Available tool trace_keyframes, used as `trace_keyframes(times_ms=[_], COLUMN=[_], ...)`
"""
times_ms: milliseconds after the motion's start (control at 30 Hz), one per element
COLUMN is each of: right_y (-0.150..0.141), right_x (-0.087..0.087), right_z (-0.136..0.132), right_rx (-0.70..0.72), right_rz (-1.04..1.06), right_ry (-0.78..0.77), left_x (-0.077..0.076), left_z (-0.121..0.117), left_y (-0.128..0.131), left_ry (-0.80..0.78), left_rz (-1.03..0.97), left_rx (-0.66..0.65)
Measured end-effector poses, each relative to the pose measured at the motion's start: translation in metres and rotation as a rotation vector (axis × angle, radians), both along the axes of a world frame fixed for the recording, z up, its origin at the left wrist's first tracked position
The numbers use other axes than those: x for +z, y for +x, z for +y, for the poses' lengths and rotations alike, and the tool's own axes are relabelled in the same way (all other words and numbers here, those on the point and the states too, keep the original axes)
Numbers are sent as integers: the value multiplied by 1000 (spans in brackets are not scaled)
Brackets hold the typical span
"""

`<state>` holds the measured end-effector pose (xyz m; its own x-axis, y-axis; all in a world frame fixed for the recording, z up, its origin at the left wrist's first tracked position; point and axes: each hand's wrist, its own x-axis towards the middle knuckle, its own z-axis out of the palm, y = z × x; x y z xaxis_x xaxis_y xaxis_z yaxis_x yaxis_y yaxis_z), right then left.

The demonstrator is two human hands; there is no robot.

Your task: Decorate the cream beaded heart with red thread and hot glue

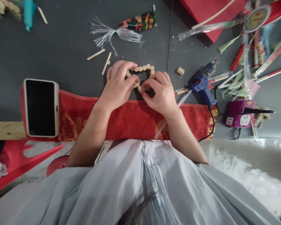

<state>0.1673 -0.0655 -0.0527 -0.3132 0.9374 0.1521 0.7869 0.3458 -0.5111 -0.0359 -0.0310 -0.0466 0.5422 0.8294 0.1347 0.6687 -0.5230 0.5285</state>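
Observation:
Between my two hands is a ring of beige braided straw-like pieces (144,67), bent roughly into a heart or loop. My left hand (120,79) pinches its left side, fingers at the top and thumb lower down. On the lower right side, my right hand (160,90) closes thumb and forefinger on the same ring. Dark tabletop shows through the ring's middle. To the right of my right hand lies a blue hot glue gun (202,89), with a clear glue stick (184,101) at its rear. The exact tips of my fingers are partly hidden.
A red towel (131,120) runs along the table's front edge, with a phone-like device (41,107) on its left end. Beyond my hands lie a white string tassel (117,32), floral cloth (140,22) and short sticks (96,54). A purple power block (240,114) and clutter fill the right.

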Motion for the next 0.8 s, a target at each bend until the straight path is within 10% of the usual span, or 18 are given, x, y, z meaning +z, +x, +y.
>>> trace_keyframes(times_ms=[800], right_y=[2], right_x=[-4], right_z=[0], right_rx=[-13], right_rz=[24], right_ry=[18], left_x=[5], left_z=[-1], left_y=[-3], left_ry=[-15], left_rz=[23], left_rx=[-10])
